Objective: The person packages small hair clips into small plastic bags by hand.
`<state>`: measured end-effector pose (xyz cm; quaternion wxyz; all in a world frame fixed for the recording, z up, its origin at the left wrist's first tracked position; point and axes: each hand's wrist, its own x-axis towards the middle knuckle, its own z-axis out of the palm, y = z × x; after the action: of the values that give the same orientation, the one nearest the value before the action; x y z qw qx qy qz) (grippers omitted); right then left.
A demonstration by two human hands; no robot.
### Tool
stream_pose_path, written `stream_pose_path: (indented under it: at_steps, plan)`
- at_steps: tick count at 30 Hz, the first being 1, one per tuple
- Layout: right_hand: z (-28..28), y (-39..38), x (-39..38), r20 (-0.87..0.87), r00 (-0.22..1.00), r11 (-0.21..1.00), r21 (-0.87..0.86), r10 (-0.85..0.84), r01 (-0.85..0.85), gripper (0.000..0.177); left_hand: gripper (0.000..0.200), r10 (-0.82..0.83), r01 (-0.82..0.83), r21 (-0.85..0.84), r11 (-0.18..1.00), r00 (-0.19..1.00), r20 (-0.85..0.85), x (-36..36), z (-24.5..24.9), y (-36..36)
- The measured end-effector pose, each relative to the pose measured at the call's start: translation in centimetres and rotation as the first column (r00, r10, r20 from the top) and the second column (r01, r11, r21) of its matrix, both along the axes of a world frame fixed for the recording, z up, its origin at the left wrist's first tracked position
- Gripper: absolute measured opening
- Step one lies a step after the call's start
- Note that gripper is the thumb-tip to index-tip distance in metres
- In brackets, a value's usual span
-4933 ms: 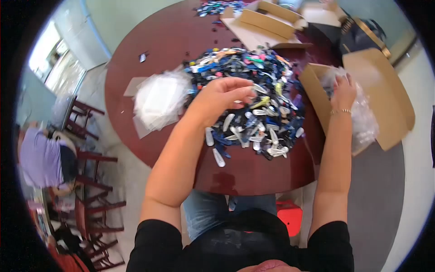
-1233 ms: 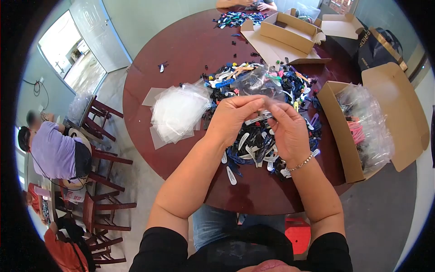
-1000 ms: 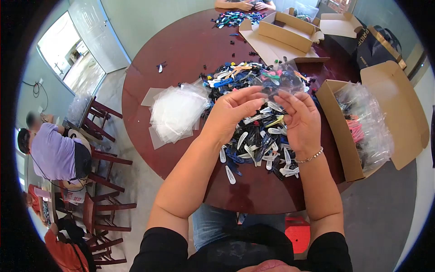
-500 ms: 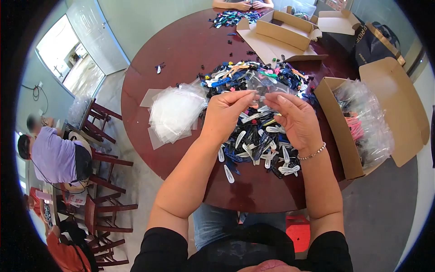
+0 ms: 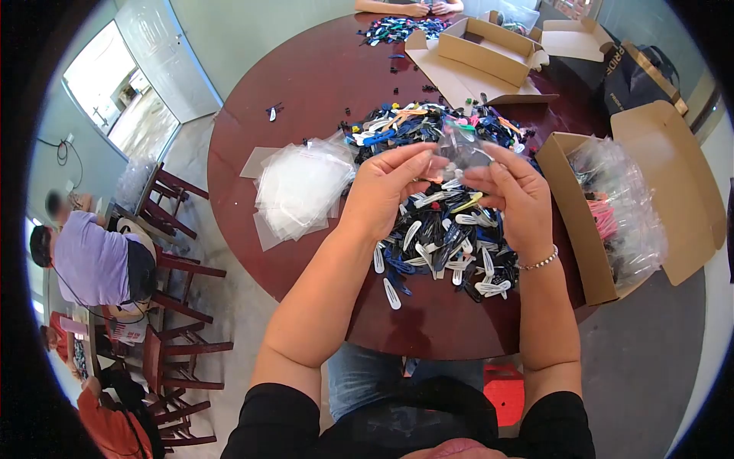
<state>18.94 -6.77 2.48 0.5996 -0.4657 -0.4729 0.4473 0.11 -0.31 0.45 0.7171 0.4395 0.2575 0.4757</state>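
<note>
A clear plastic bag (image 5: pixel 463 150) is stretched between my two hands above a heap of hair clips (image 5: pixel 428 229). My left hand (image 5: pixel 394 180) pinches the bag's left side between thumb and fingers. On the other side, my right hand (image 5: pixel 516 191) grips it with thumb and fingertips. Whether anything lies inside the bag cannot be made out against the clips behind it. The heap mixes white, black and blue snap clips with a few coloured ones. To the left of the heap lies a fanned stack of clear bags (image 5: pixel 302 187).
An open cardboard box (image 5: pixel 573 222) of plastic-wrapped pink and dark items stands at right. Another open box (image 5: pixel 485 57) sits at the back. Across the round table (image 5: pixel 252 214), another person's hands (image 5: pixel 428 8) are near a second clip pile (image 5: pixel 401 30). Wooden stools (image 5: pixel 183 352) stand left.
My hands have moved apart, with the right going rightward, and the clear bag is spread wider between them. The view has shifted slightly.
</note>
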Motion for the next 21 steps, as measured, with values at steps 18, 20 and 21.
stream_pose_path:
  at_steps: [18,20,21]
  plan:
    - [0.9,-2.5,-2.3,0.843,0.486,0.823,0.436,-0.231,-0.365,0.01,0.055,-0.024,0.441,0.545,0.713,0.792,-0.61,-0.3,0.2,-0.9]
    - [1.0,-2.6,-2.3,0.861,0.45,0.826,0.423,-0.238,-0.373,0.009,0.055,-0.07,0.452,0.539,0.711,0.808,-0.584,-0.3,0.2,-1.1]
    - [1.0,-2.6,-2.3,0.845,0.485,0.822,0.433,-0.226,-0.37,0.01,0.054,-0.116,0.462,0.531,0.71,0.821,-0.559,-0.3,0.2,-1.2]
